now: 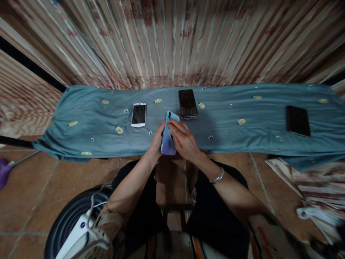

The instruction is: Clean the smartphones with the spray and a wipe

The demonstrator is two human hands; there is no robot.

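One wrinkled teal cloth, yellow ovals printed on it, runs full width. Left to right: white phone, rounded corners, glossy dark screen, flat on cloth. Left hand grips the blue phone along its side; that one's a slim slab, shiny blue-to-purple back up, held over the cloth's near edge. Right hand has bent fingers on that back; can't tell if it pinches anything. Just beyond, phone stack, glossy black top. Smooth silvery bangle on right wrist. Far right: dark flat rectangle, well apart.
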